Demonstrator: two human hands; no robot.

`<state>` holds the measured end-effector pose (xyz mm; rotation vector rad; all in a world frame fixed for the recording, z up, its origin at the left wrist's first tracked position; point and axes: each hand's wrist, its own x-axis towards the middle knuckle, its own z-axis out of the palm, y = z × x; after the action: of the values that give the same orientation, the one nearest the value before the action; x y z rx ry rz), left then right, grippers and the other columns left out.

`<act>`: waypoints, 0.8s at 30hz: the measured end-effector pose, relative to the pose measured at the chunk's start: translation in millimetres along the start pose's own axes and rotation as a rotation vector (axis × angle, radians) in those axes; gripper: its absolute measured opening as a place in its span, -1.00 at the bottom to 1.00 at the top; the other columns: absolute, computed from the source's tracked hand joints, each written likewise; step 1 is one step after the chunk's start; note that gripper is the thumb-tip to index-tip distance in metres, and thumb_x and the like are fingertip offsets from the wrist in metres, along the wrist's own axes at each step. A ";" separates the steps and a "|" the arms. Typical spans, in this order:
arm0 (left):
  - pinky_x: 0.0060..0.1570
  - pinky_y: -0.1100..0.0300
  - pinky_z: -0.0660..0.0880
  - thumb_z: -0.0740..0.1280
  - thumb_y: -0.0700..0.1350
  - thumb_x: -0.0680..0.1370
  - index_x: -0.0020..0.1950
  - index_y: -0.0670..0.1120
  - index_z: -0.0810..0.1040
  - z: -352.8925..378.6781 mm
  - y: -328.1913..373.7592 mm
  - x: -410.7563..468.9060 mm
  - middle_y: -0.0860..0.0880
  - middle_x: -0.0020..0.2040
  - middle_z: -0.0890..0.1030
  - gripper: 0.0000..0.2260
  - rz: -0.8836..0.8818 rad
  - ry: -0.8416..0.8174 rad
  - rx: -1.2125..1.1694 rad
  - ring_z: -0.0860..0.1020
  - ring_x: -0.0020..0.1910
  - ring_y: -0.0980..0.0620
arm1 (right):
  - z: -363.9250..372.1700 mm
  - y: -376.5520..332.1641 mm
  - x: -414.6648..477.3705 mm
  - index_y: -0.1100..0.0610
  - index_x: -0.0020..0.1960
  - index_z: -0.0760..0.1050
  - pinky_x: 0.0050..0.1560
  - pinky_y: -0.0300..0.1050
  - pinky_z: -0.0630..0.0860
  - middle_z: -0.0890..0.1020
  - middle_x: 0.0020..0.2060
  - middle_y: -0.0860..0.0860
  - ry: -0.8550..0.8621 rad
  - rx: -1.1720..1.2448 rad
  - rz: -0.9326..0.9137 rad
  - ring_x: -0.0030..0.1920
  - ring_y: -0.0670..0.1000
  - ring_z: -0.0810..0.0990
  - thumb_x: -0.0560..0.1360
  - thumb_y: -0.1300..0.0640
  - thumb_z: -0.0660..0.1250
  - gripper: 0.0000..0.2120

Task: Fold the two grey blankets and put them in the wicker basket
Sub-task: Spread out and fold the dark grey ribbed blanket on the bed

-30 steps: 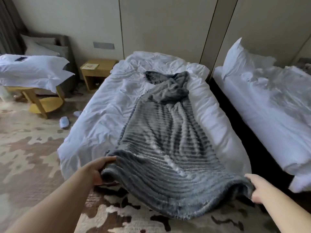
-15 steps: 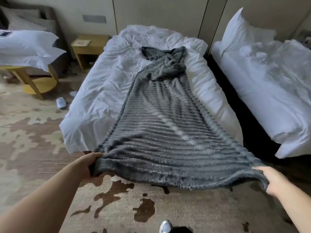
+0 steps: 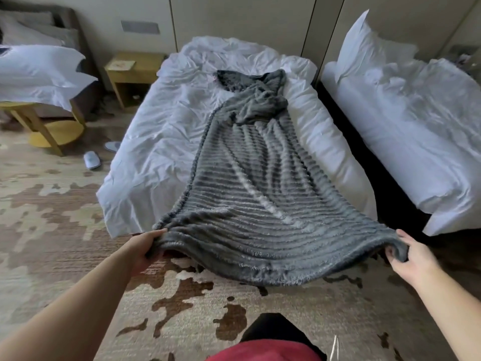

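At the foot of the white-sheeted bed (image 3: 166, 142), the left hand (image 3: 141, 250) and right hand (image 3: 413, 259) each have fingers clenched on a near corner of the ribbed grey fleece blanket (image 3: 250, 194), apparently stretching it flat along the bed for folding, its far end bunched.

A bed (image 3: 161, 142) with rumpled white sheets carries one grey ribbed blanket (image 3: 250, 183), laid lengthwise, bunched near the head and hanging off the foot end. On the patterned carpet floor (image 3: 52, 230) beside the bed lie two pale slippers (image 3: 91, 159).
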<state>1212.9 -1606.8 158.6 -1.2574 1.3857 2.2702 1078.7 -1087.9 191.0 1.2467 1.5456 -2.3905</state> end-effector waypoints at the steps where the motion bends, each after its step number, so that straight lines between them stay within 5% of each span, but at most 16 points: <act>1: -0.62 0.38 0.42 0.19 -0.20 0.61 -0.12 -0.18 0.48 3.0 4.1 4.4 -0.05 -0.49 0.60 -0.85 -0.001 0.003 -0.041 0.53 -0.60 0.10 | 5.2 -2.4 -1.4 0.05 -0.08 0.52 0.05 -0.22 0.45 0.52 -0.03 0.04 -0.016 0.032 -0.005 -0.08 -0.05 0.52 0.62 0.25 0.14 -0.77; 4: -0.59 0.40 0.42 0.14 -0.17 0.63 -0.14 -0.14 0.46 16.3 20.6 21.0 -0.02 -0.51 0.58 -0.81 0.006 0.004 -0.269 0.53 -0.59 0.14 | 24.2 -12.4 0.2 0.16 -0.04 0.52 -0.16 -0.20 0.53 0.51 -0.06 0.05 -0.037 0.125 -0.007 -0.08 -0.04 0.53 0.61 0.24 0.18 -0.85; 11: -0.53 0.42 0.46 0.10 -0.19 0.65 -0.11 -0.09 0.48 35.0 77.9 81.5 0.02 -0.35 0.56 -0.78 0.041 0.077 -0.640 0.53 -0.42 0.16 | 64.1 -49.6 38.6 0.16 -0.07 0.39 -0.22 -0.33 0.55 0.48 -0.09 0.00 0.078 0.402 -0.058 -0.20 -0.09 0.49 0.63 0.34 -0.04 -0.74; 15: -0.51 0.39 0.50 0.13 -0.14 0.65 -0.14 -0.13 0.48 69.7 120.8 130.5 -0.01 -0.21 0.49 -0.77 -0.015 0.056 -0.682 0.49 -0.28 0.13 | 118.7 -68.5 84.7 0.19 -0.25 0.39 -0.43 -0.32 0.43 0.53 -0.27 0.13 0.059 -0.074 -0.200 -0.33 0.01 0.43 0.60 0.15 0.19 -0.74; 18: -0.49 0.38 0.51 0.18 -0.15 0.63 -0.20 -0.18 0.47 108.6 167.1 179.1 -0.04 -0.29 0.51 -0.76 -0.044 0.081 -0.717 0.49 -0.31 0.11 | 182.4 -78.2 142.5 0.24 -0.26 0.46 -0.18 0.00 0.43 0.51 -0.37 0.19 0.080 -0.265 -0.221 -0.32 0.19 0.49 0.56 0.07 0.25 -0.70; 21: -0.51 0.35 0.50 0.15 -0.24 0.60 -0.25 -0.15 0.46 143.7 223.9 242.5 -0.05 -0.48 0.54 -0.77 0.021 0.148 -0.719 0.48 -0.31 0.13 | 256.5 -96.1 217.0 0.40 0.21 0.44 0.25 0.04 0.36 0.55 0.13 0.30 0.124 -0.188 -0.159 0.23 0.28 0.46 0.59 0.14 0.21 -0.66; 24: -0.04 0.11 0.57 0.21 -0.22 0.47 0.05 -0.13 0.51 169.2 264.7 315.6 -0.06 -0.02 0.59 -0.81 0.159 0.171 -0.766 0.54 0.09 0.02 | 323.5 -112.1 313.3 0.26 0.25 0.43 0.24 -0.19 0.40 0.53 0.18 0.18 -0.111 0.265 0.058 0.26 0.10 0.46 0.56 0.20 0.25 -0.72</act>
<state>777.0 -1691.4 124.7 -1.6071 0.6563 3.0083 624.7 -1166.3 136.1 1.1546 1.1771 -2.6422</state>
